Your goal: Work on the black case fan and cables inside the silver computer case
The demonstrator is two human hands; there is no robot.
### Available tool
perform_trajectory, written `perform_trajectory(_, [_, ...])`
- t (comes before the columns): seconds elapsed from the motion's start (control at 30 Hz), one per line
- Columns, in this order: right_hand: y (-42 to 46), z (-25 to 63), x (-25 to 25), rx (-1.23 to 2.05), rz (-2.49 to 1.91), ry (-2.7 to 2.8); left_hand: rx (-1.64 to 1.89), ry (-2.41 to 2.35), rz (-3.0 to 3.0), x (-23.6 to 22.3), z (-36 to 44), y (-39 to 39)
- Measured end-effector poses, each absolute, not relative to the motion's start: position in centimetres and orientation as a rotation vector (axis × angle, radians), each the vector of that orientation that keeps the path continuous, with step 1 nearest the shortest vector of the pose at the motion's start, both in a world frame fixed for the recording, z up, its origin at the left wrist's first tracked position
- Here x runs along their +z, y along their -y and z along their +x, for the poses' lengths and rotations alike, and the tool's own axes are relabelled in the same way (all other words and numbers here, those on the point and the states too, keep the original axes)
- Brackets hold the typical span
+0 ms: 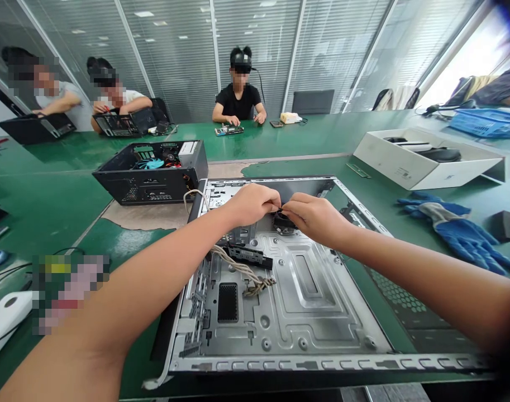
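An opened metal computer case lies flat before me. Over its far half my left hand and my right hand are pinched closed, fingertips almost meeting. Whatever small dark piece sits between them is too hidden to name. Just beneath the fingertips is a black part, perhaps a fan or a bundle of wires, partly covered by my right hand. A twisted beige cable bundle runs across the case floor, beside a black slotted bracket.
Behind the case at left stands a black computer tower with parts inside. To the right are blue gloves, a dark block and a white box. Several people sit across the green table, some handling computer parts.
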State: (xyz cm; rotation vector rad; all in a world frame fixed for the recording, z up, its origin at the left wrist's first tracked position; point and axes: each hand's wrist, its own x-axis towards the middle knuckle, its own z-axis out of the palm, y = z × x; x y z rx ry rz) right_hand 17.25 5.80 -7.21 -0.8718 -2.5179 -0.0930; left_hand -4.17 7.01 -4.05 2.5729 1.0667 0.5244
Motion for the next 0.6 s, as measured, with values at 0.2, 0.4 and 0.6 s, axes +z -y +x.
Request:
perform_trajectory(0.2, [-5.68,16.91,-7.25,-0.034,-0.868,2.467,0.532,-1.026,2.588,-4.05,-4.17,-7.17])
perform_trajectory(0.4, [-5.7,16.64,-6.79,0.054,-0.96,2.479,0.575,-1.016,2.549,-4.3,-4.34,-7.21])
perform_trajectory(0.6, [-5.98,16.65,-6.82,0.088,-0.985,2.481,0.529,-1.154,2.621,-4.12,-4.4,-7.31])
